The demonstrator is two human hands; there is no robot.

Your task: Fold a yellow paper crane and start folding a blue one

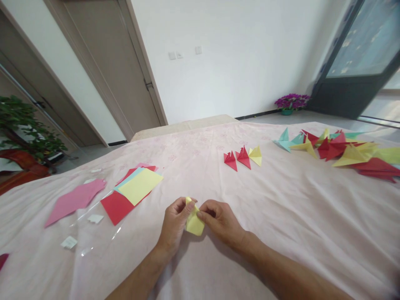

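A small piece of folded yellow paper (195, 225) is held between both hands, low in the middle of the head view. My left hand (175, 216) pinches its upper left part, with the thumb lying over the front. On the other side, my right hand (220, 218) grips the right edge between thumb and curled forefinger. The paper's upper end pokes up past the left thumb, and its wider lower end shows below the fingers. Part of it is hidden by the fingers.
Two red folded paper cranes (243, 157) and a yellow folded piece (256, 156) lie ahead. A pile of coloured paper cranes (354, 153) covers the far right. Yellow sheets (140, 186), red sheets (117, 207) and pink paper (75, 201) lie left on the pale cloth (281, 212).
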